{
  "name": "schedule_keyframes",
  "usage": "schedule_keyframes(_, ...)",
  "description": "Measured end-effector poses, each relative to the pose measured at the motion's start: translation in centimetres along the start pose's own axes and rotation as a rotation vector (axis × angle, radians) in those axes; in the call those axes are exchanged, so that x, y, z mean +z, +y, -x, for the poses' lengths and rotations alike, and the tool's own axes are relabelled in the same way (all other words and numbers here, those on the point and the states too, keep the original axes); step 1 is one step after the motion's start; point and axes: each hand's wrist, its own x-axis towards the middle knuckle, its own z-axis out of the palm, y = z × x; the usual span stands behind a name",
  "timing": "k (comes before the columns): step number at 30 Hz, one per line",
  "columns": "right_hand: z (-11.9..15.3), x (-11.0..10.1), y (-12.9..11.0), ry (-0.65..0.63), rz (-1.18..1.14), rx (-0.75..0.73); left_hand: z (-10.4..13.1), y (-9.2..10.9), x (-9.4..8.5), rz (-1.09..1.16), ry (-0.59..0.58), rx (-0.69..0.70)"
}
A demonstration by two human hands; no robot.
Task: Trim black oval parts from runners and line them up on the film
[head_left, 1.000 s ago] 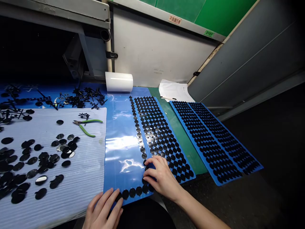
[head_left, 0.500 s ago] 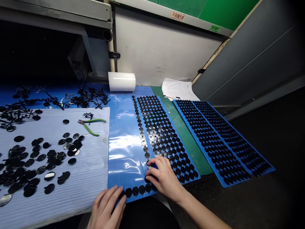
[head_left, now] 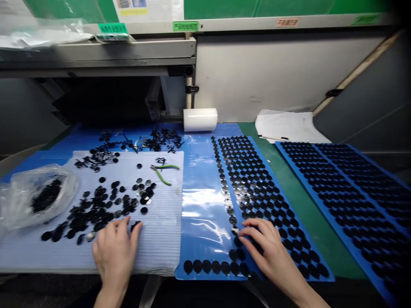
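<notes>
My left hand [head_left: 115, 250] is low over the white ribbed foam sheet [head_left: 160, 248], thumb and fingers apart. A black disc [head_left: 136, 225] lies by the gap between its thumb and forefinger, and a loose pile of glossy black discs [head_left: 96, 207] is just beyond its fingertips. My right hand [head_left: 268, 246] rests over the blue film-covered sheet [head_left: 201, 214], fingers bent and spread. Its fingertips touch or nearly touch a disc [head_left: 237, 242] at the lower end of a single column. A row of discs [head_left: 216, 268] runs along the sheet's front edge; further rows are partly under my right hand.
Green-handled nippers [head_left: 165, 171] lie on the foam near black sprue scraps [head_left: 163, 139]. At left is a clear bag [head_left: 22, 194] of black pieces. A white roll [head_left: 201, 119] is behind. Another disc-filled blue sheet [head_left: 321, 188], papers [head_left: 285, 124] and a pen [head_left: 272, 138] are at right.
My left hand has moved left from the blue sheet's front corner to the discs on the foam. My right hand stays at the disc column. The view has turned left, showing the bag.
</notes>
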Motion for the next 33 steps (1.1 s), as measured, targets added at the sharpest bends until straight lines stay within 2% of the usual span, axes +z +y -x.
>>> schedule_keyframes(2,-0.3,-0.8,0.2,0.069,0.014,0.046,-0.3,-0.5,0.5,-0.043,-0.054,-0.013)
schedule_keyframes(4,-0.5,-1.4,0.3,0.089,0.0,0.079,-0.4,-0.5,1.2,-0.018,-0.037,0.002)
schedule_keyframes(6,-0.7,-1.6,0.3,0.087,-0.031,0.097,-0.5,-0.4,1.8,0.034,0.056,0.031)
schedule_keyframes(9,-0.9,-1.6,0.0,0.06,-0.09,0.085,-0.6,0.5,2.2,0.181,0.255,0.126)
schedule_keyframes(11,-1.3,-1.5,-0.3,0.037,-0.122,0.056,-0.5,2.0,2.1,0.321,0.334,0.232)
schedule_keyframes(12,-1.5,-1.5,-0.4,0.019,-0.128,0.038,-0.5,3.1,2.0,0.405,0.337,0.29)
schedule_keyframes(13,-1.7,-1.4,-0.5,-0.009,-0.125,0.018,-0.3,4.4,1.7,0.497,0.318,0.343)
schedule_keyframes(15,-2.1,-1.3,-0.5,-0.107,-0.097,-0.03,0.3,7.2,0.9,0.705,0.194,0.381)
schedule_keyframes(19,-2.1,-1.0,0.1,-0.313,-0.011,-0.13,2.4,11.9,-1.0,1.034,-0.255,0.332)
schedule_keyframes(21,-2.0,-0.8,0.3,-0.34,0.025,-0.155,3.8,13.0,-1.7,1.105,-0.416,0.453)
schedule_keyframes(22,-2.0,-0.7,0.4,-0.344,0.037,-0.165,4.5,13.3,-1.8,1.122,-0.459,0.547)
schedule_keyframes(24,-2.0,-0.5,0.4,-0.352,0.047,-0.186,6.0,13.5,-1.7,1.108,-0.444,0.753)
schedule_keyframes(26,-2.0,-0.4,0.5,-0.354,0.048,-0.207,7.3,13.6,-1.3,0.999,-0.346,0.925)
schedule_keyframes(28,-1.8,-0.2,0.5,-0.344,0.046,-0.232,8.4,13.7,-1.0,0.838,-0.243,1.031)
schedule_keyframes(30,-1.5,0.0,0.7,-0.314,0.036,-0.265,9.1,13.9,-0.8,0.731,-0.18,1.055)
schedule_keyframes(33,-0.8,0.2,1.2,-0.235,0.005,-0.314,9.5,14.2,-0.8,0.699,-0.13,1.024)
